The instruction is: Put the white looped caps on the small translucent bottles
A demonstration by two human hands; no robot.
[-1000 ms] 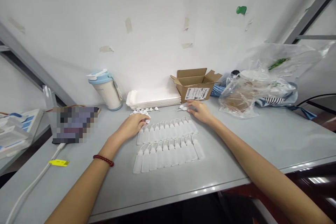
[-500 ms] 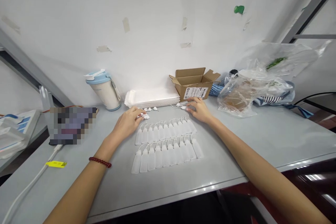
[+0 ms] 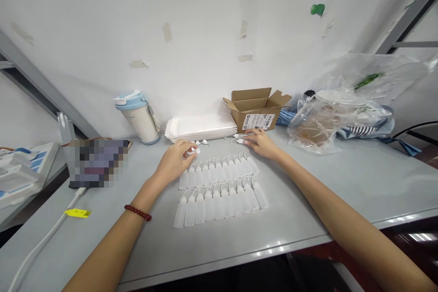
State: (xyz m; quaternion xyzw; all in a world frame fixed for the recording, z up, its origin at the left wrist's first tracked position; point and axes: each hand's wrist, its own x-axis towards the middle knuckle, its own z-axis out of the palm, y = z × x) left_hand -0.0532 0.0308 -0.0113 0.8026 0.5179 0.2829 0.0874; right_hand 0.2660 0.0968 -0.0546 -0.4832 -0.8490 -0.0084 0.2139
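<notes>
Two rows of small translucent squeeze bottles (image 3: 216,204) with thin looped tubes lie flat on the grey table. Behind the back row's left end, my left hand (image 3: 176,159) has thumb and fingertips closed around a small white cap (image 3: 196,150). A few more white caps (image 3: 204,142) lie just beyond its fingers. To the right, my right hand (image 3: 262,143) rests near the cardboard box, fingers stretched and slightly apart. Its fingertips touch or almost touch small white tubed pieces (image 3: 239,140); no firm grip on them shows.
A stack of white trays (image 3: 205,128) and an open cardboard box (image 3: 256,116) stand against the wall. At left are a tumbler (image 3: 141,121), a blurred-out device (image 3: 97,164) and its white cable (image 3: 44,239). Plastic bags (image 3: 321,123) and a blue cloth (image 3: 390,123) lie at right.
My left hand has shifted slightly right and now has a white cap between its fingertips. My right hand stays by the small white pieces. The view has moved slightly.
</notes>
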